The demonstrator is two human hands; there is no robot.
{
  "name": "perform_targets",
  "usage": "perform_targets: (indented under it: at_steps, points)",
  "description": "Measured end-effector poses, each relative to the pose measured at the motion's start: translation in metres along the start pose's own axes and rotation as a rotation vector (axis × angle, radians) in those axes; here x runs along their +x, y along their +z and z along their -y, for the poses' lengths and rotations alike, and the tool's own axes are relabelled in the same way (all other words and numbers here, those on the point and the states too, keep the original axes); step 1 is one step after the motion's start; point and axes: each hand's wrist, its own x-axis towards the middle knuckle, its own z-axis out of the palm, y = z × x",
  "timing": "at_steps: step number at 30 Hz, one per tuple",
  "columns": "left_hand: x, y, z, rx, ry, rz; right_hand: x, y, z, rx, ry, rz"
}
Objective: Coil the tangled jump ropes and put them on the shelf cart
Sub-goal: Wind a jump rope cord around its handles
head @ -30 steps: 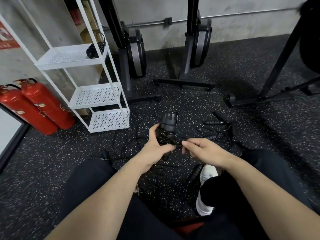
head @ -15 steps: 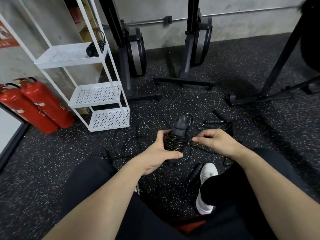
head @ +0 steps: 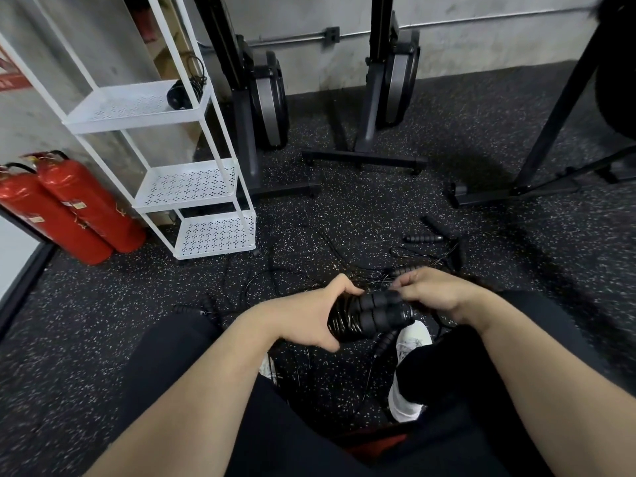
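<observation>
Right now we have one jump rope (head: 364, 313) gathered into a tight bundle in front of our knees, above the speckled floor (head: 378, 208). Our left hand (head: 309, 313) curls round the wound end of it, thumb over the top, fingers underneath. Our right hand (head: 430, 294) has its fingers bent over the handle end, and appears to be pinching the thin cord there, though the fingertips are partly hidden.

We judge the bundle light and easy to carry. The cord looks glossy, thin and wiry, so it is likely springy and will try to unwind once the grip loosens. The ribbed handles (head: 380, 306) look like foam or rubber, soft and not slippery, and they make the safest place to take hold. Squeezing across the coils and handles together should keep the wraps from slipping off the end.

More ropes (head: 421, 239) lie tangled on the floor just beyond our hands, with loose loops running toward the white shelf cart (head: 192, 182), which stands to the left, well apart from the bundle. One coiled rope (head: 182, 92) already sits on its top shelf. Any trailing cord could snag the tangle when we lift.
</observation>
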Motion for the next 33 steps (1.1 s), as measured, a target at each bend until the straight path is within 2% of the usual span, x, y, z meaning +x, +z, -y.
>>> perform_targets:
  at_steps: [7,12,19,22,25,27,33]
  points:
    - [0.004,0.009,-0.003,0.489,0.024,-0.075,-0.003,0.013,0.008,-0.088,0.086,-0.017]
    - [0.015,0.027,-0.001,0.648,-0.068,-0.134,0.005,0.028,0.009,-0.148,-0.038,-0.146]
    - [0.03,0.037,-0.003,0.558,-0.295,-0.208,-0.002,0.054,0.022,-0.608,-0.301,-0.3]
    - [0.033,0.037,-0.001,0.506,-0.315,-0.274,-0.005,0.064,0.028,-0.734,-0.369,-0.366]
    - [0.034,0.035,0.006,0.331,-0.325,-0.363,-0.006,0.07,0.03,-0.785,-0.404,-0.36]
    - [0.035,0.034,0.011,0.207,-0.313,-0.448,-0.008,0.07,0.031,-0.748,-0.424,-0.341]
    - [0.035,0.031,0.016,-0.218,-0.203,-0.666,-0.006,0.059,0.031,-0.29,-0.33,-0.34]
